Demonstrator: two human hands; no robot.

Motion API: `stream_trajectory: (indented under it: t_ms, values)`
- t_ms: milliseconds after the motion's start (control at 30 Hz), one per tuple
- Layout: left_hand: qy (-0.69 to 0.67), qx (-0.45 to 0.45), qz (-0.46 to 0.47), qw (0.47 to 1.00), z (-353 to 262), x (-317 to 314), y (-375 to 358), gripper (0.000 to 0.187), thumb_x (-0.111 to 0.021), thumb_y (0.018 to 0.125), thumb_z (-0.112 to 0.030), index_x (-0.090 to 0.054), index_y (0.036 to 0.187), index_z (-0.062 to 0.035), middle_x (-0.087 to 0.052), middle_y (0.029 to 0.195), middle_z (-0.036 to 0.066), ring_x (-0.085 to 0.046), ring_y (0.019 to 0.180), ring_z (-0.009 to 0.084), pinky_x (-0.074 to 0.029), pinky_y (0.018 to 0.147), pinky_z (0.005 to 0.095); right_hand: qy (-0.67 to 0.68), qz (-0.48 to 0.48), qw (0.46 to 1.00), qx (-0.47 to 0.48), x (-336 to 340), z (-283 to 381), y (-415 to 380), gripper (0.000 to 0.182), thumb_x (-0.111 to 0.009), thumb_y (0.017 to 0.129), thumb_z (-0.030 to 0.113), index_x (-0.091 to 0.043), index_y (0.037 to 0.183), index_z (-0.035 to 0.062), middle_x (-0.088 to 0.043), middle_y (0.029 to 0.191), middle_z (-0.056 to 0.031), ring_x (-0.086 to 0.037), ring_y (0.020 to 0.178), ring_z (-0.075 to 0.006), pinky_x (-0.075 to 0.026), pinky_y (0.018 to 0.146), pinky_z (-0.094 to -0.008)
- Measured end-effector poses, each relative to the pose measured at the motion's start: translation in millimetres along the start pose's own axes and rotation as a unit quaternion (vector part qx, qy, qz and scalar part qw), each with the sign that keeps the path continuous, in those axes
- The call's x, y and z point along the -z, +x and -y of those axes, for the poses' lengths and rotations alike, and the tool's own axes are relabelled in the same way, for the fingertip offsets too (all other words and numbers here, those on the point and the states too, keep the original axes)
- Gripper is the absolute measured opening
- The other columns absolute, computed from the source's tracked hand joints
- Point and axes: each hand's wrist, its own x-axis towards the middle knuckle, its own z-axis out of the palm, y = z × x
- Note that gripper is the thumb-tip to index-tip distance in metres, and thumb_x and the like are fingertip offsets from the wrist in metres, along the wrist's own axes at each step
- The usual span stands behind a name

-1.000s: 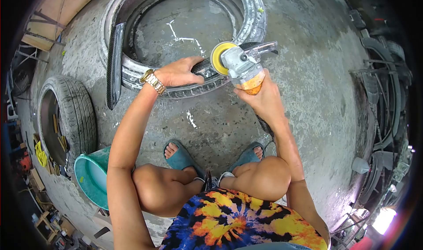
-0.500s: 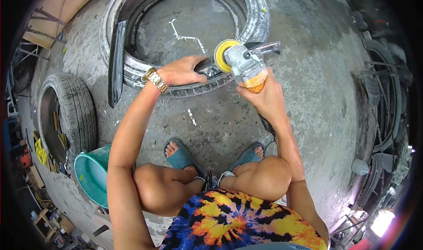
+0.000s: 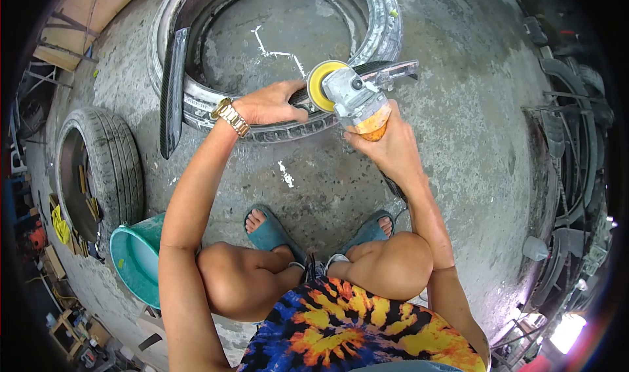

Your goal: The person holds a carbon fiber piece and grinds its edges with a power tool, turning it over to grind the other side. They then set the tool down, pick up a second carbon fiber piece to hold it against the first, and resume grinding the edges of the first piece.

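Note:
My right hand (image 3: 392,148) is wrapped around the body of an angle grinder (image 3: 357,97) with a grey head, an orange section and a round yellow pad (image 3: 320,87). The pad overlaps a long dark strip with a carbon-fibre weave (image 3: 393,72), which lies across the near rim of a flat-lying tyre (image 3: 262,135). At the strip's left end, my left hand (image 3: 272,103) is closed on it, thumb toward me and fingers on the far side. A gold watch (image 3: 230,117) is on my left wrist. Part of the strip is hidden behind the grinder.
Another carbon-weave strip (image 3: 173,97) leans on the tyre's left side. A second tyre (image 3: 118,169) stands at left, beside a green bucket (image 3: 128,277) of liquid. Car parts (image 3: 570,142) line the right side. My sandalled feet (image 3: 272,231) are on the concrete floor.
The grinder in my right hand has moved a little to the left along the strip, closer to my left hand. My left hand has stayed in place.

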Motion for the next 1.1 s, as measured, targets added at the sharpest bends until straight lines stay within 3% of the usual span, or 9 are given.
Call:
stream_trajectory:
  t_ms: [500, 700, 767, 1100]
  values:
    - [0.001, -0.009, 0.0, 1.0, 8.1, -2.4, 3.4, 0.086, -0.069, 0.076, -0.036, -0.045, 0.146, 0.0082, -0.058, 0.139, 0.028, -0.057, 0.128, 0.0347, -0.042, 0.112, 0.0361, 0.021, -0.093, 0.995, -0.025, 15.4, -18.0, 6.4, 0.057, -0.087, 0.075, 0.025, -0.058, 0.116, -0.0014, -0.074, 0.105, -0.0161, -0.073, 0.099, -0.0266, -0.054, 0.087, -0.0383]
    - [0.004, -0.008, -0.004, 1.0, 7.2, -1.6, 1.4, 0.086, -0.068, 0.077, -0.036, -0.044, 0.146, 0.0093, -0.056, 0.141, 0.029, -0.056, 0.13, 0.0353, -0.04, 0.113, 0.0365, -0.007, -0.037, 0.999, -0.023, 9.7, -3.4, 3.8, 0.057, -0.087, 0.075, 0.026, -0.057, 0.115, -0.0014, -0.073, 0.103, -0.0177, -0.073, 0.097, -0.0291, -0.054, 0.086, -0.0396]
    - [0.01, -0.009, -0.011, 1.0, 9.0, -3.5, 2.9, 0.087, -0.069, 0.077, -0.036, -0.043, 0.146, 0.0099, -0.056, 0.141, 0.03, -0.055, 0.131, 0.0358, -0.04, 0.113, 0.0367, -0.016, -0.008, 1.0, 0.007, 7.0, -0.6, 4.7, 0.062, -0.085, 0.076, 0.039, -0.051, 0.112, -0.0001, -0.073, 0.098, -0.0247, -0.071, 0.096, -0.0429, -0.055, 0.082, -0.0463]
    - [0.022, 0.008, -0.008, 1.0, 2.3, -1.6, 2.6, 0.086, -0.07, 0.077, -0.036, -0.045, 0.144, 0.0113, -0.055, 0.141, 0.031, -0.055, 0.132, 0.0367, -0.039, 0.114, 0.0369, -0.028, -0.008, 0.999, 0.023, 5.9, 5.7, 3.6, 0.062, -0.084, 0.077, 0.04, -0.05, 0.109, -0.0011, -0.072, 0.095, -0.0261, -0.07, 0.094, -0.0439, -0.055, 0.081, -0.048]
